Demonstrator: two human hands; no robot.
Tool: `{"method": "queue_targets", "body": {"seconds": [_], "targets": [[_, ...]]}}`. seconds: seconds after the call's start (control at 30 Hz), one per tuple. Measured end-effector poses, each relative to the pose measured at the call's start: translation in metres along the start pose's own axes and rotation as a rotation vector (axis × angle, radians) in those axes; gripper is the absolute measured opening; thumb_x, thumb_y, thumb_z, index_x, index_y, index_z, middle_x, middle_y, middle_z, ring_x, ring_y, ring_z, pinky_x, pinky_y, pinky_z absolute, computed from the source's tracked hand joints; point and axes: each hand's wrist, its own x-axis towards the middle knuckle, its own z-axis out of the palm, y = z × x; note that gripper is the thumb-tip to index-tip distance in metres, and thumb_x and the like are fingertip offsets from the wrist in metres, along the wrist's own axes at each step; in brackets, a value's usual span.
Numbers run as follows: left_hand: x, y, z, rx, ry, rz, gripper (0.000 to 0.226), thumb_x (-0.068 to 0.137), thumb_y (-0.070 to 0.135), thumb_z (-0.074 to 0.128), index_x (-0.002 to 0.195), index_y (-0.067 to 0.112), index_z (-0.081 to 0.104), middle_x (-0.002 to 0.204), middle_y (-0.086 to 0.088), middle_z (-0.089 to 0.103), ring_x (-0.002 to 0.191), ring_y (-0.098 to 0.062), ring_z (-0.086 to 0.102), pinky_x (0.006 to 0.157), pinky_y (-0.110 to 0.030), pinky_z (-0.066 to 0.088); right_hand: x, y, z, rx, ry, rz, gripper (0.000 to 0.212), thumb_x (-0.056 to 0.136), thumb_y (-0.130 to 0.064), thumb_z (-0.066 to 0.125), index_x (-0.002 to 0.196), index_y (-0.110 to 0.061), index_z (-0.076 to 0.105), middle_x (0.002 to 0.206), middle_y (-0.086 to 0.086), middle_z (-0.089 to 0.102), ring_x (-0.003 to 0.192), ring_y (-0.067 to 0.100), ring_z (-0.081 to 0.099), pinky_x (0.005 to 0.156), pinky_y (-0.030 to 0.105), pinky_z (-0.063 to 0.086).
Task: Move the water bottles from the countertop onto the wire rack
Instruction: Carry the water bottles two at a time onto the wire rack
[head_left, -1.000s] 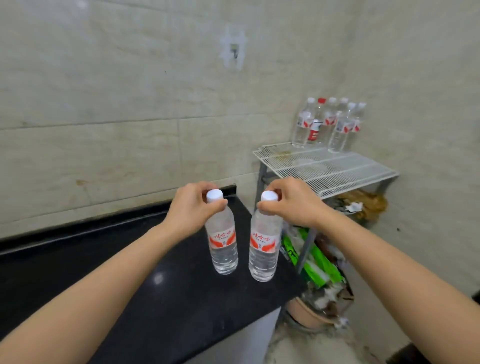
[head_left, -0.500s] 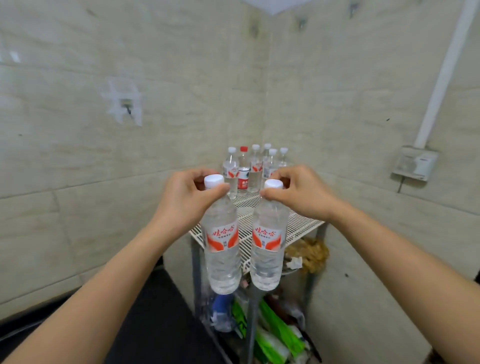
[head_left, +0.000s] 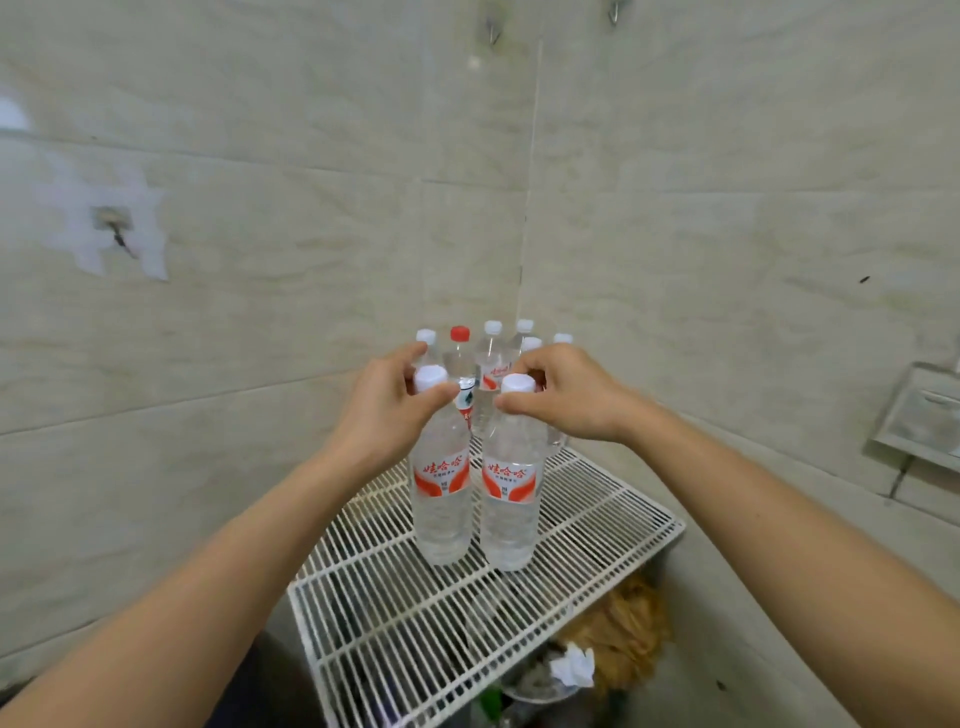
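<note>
I watched on the head camera as the left hand (head_left: 387, 402) pinched the neck of 1 water bottle (head_left: 441, 488), thumb and fingers curled in narrowly just under its white cap (head_left: 430, 376). The right hand (head_left: 563, 397) held a second bottle (head_left: 510, 493) the same way, its fingertips (head_left: 511, 404) closed tight below that bottle's white cap (head_left: 517, 383). Both bottles stood upright, just beside each other, over the middle of the white wire rack (head_left: 395, 613); whether their bases touched the wires or hung just above them I could not tell. Each carried a red-and-white label facing the camera. Behind the hands, at the rack's far corner against the tiled wall (head_left: 260, 338), a cluster of about 6 more bottles (head_left: 491, 364) stood close together, 1 with a red cap (head_left: 460, 333), the others white-capped. Under the rack, something brown (head_left: 623, 623) and a crumpled white scrap (head_left: 574, 670) showed through the wires.
</note>
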Motion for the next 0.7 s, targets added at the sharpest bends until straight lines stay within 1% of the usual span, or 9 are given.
{"method": "queue_targets", "body": {"seconds": [0.07,0.1,0.17,0.23,0.3,0.4,0.5,0.6,0.7], "targets": [[0.019,-0.008,0.014,0.032,0.016,-0.032,0.025,0.082,0.026,0.070,0.106,0.023,0.065,0.083,0.000,0.060,0.081,-0.015,0.058,0.082,-0.037,0.050,0.023,0.020,0.002,-0.020,-0.045,-0.033,0.038,0.082,-0.034,0.070,0.074,0.000,0.056,0.063,0.001,0.045,0.056,0.014,0.041,0.055,0.031,0.032],[0.029,-0.012,0.021,0.040,0.035,-0.048,0.012,0.082,0.025,0.071,0.084,0.032,0.062,0.081,-0.001,0.057,0.077,-0.015,0.054,0.079,-0.038,0.049,0.035,0.029,0.003,-0.031,-0.068,-0.055,0.036,0.083,-0.034,0.069,0.072,-0.003,0.055,0.063,0.000,0.045,0.056,0.013,0.040,0.055,0.030,0.032],[0.048,-0.024,0.033,0.051,0.048,-0.082,0.025,0.080,0.025,0.071,0.064,0.031,0.053,0.075,-0.002,0.056,0.071,-0.013,0.049,0.070,-0.033,0.045,0.058,0.047,0.004,-0.039,-0.109,-0.096,0.032,0.084,-0.034,0.067,0.068,-0.011,0.051,0.062,-0.003,0.044,0.056,0.012,0.040,0.054,0.030,0.032],[0.065,-0.032,0.044,0.031,0.053,-0.116,0.016,0.078,0.025,0.072,0.069,0.013,0.066,0.070,-0.004,0.058,0.066,-0.011,0.048,0.064,-0.032,0.042,0.081,0.062,0.005,-0.044,-0.156,-0.142,0.031,0.085,-0.034,0.066,0.068,-0.014,0.049,0.062,-0.004,0.043,0.055,0.011,0.041,0.054,0.031,0.034],[0.081,-0.038,0.052,0.018,0.065,-0.154,0.024,0.076,0.024,0.073,0.080,0.001,0.068,0.066,-0.004,0.058,0.063,-0.012,0.047,0.062,-0.033,0.041,0.103,0.075,0.007,-0.071,-0.194,-0.192,0.031,0.086,-0.037,0.064,0.068,-0.016,0.049,0.063,-0.006,0.045,0.057,0.012,0.044,0.056,0.032,0.035],[0.103,-0.049,0.062,0.002,0.129,-0.213,0.004,0.077,0.016,0.075,0.076,0.012,0.073,0.066,0.000,0.066,0.060,-0.008,0.056,0.062,-0.030,0.047,0.131,0.092,0.010,-0.100,-0.222,-0.243,0.022,0.085,-0.038,0.063,0.075,-0.020,0.054,0.069,-0.007,0.051,0.065,0.014,0.049,0.057,0.031,0.036],[0.118,-0.057,0.071,-0.010,0.159,-0.227,0.010,0.078,0.013,0.074,0.087,0.015,0.075,0.067,0.008,0.070,0.054,0.005,0.061,0.059,-0.022,0.049,0.153,0.107,0.014,-0.116,-0.264,-0.270,0.020,0.086,-0.036,0.063,0.076,-0.023,0.053,0.073,-0.006,0.051,0.068,0.015,0.049,0.057,0.030,0.034],[0.130,-0.066,0.076,0.015,0.161,-0.258,0.009,0.078,0.015,0.074,0.087,0.013,0.075,0.074,-0.001,0.073,0.064,-0.006,0.066,0.068,-0.037,0.058,0.171,0.120,0.020,-0.119,-0.294,-0.287,0.024,0.085,-0.035,0.063,0.069,-0.025,0.048,0.070,-0.005,0.049,0.066,0.016,0.049,0.058,0.032,0.035],[0.139,-0.076,0.080,0.043,0.167,-0.262,0.011,0.076,0.020,0.075,0.083,0.011,0.075,0.077,-0.011,0.070,0.068,-0.016,0.059,0.077,-0.053,0.054,0.185,0.132,0.028,-0.150,-0.304,-0.302,0.022,0.085,-0.034,0.061,0.071,-0.022,0.050,0.071,-0.004,0.049,0.070,0.021,0.052,0.062,0.038,0.040]]}}
